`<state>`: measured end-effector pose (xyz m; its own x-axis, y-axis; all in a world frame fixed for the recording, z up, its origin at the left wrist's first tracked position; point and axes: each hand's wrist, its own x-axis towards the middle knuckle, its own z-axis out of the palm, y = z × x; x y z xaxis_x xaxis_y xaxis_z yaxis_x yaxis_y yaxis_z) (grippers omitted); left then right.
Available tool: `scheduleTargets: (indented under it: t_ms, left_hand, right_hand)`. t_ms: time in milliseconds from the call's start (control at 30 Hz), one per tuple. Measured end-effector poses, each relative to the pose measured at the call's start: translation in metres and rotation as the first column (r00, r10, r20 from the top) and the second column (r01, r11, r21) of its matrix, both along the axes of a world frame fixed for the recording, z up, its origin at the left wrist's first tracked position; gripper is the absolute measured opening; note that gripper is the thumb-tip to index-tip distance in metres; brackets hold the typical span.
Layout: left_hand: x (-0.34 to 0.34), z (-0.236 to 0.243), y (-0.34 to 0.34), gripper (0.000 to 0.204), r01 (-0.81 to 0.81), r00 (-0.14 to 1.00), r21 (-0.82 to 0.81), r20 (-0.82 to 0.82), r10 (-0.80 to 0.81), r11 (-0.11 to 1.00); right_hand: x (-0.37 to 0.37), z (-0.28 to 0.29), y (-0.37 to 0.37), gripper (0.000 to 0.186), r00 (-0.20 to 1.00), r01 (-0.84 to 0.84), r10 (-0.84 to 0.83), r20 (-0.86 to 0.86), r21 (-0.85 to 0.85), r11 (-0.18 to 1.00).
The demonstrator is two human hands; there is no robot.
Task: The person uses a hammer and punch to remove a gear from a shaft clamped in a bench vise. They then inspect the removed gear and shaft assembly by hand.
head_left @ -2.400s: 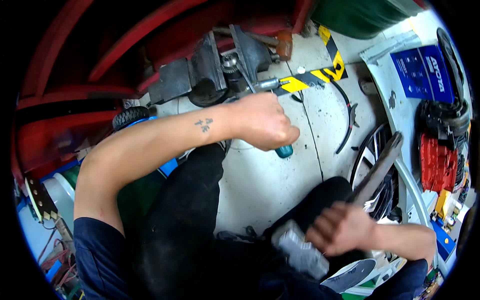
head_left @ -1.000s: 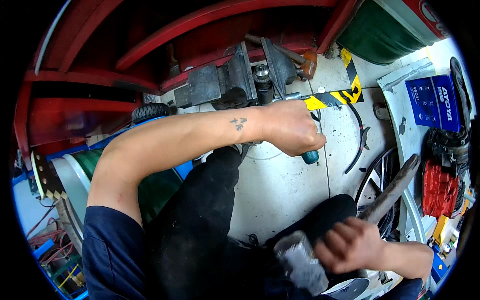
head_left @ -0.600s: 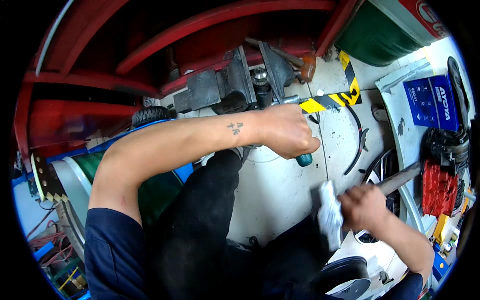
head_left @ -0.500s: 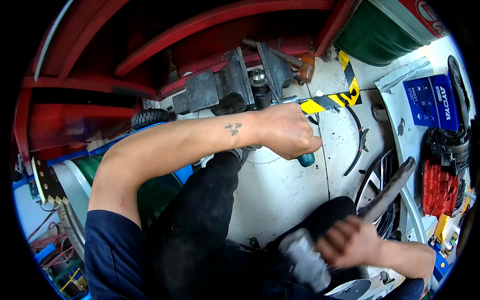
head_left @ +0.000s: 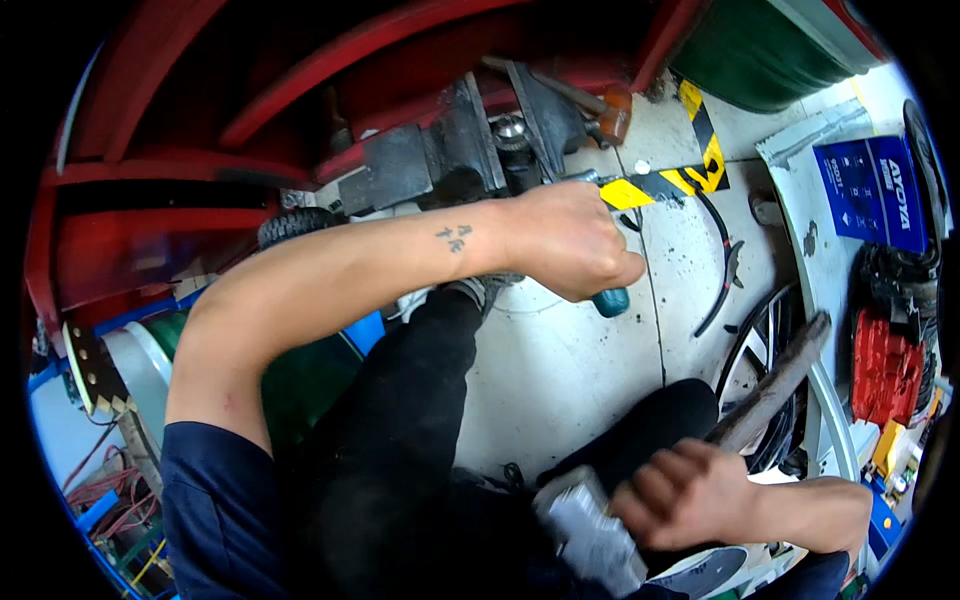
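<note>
My left hand point(head_left: 570, 240) is closed in a fist round a green-handled tool point(head_left: 611, 302). The rounded end of its handle sticks out below the fist, and my hand hides most of the rest. Just beyond the fist, a bench vise point(head_left: 465, 140) holds a round metal chuck point(head_left: 510, 130) between its jaws. My right hand point(head_left: 685, 495), low on the right, grips a hammer close to its grey metal head point(head_left: 592, 532). The hammer's worn wooden handle point(head_left: 775, 385) points up and to the right, away from my body.
An orange-headed mallet point(head_left: 615, 115) lies behind the vise, under a red metal frame point(head_left: 390, 70). Yellow-black tape point(head_left: 650, 188) marks the tiled floor. A curved black hose point(head_left: 722, 260), a wheel point(head_left: 755, 355) and a blue box point(head_left: 865, 190) are on the right. A green drum point(head_left: 755, 55) stands behind.
The hammer in my right hand has shifted slightly left and is less blurred. My left fist keeps its hold beside the vise; the whole view has tilted a little.
</note>
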<state>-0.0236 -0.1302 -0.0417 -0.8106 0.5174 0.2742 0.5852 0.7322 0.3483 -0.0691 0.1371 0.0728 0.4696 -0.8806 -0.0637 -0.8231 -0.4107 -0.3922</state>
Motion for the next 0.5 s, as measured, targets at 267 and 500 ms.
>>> scheduleTargets:
  t_ms: [267,500]
  left_hand:
    - [-0.010,0.002,-0.008,0.017,-0.051,0.999,-0.047,-0.015,0.051,0.998]
    - [0.001,-0.002,-0.008,0.015,0.086,0.996,-0.019,0.010,-0.086,0.996]
  right_hand:
    - [-0.052,-0.049,-0.025,0.033,0.882,0.397,-0.301,-0.363,0.228,0.889]
    - [0.000,0.003,0.002,0.010,0.997,-0.072,0.073,0.022,-0.005,0.997]
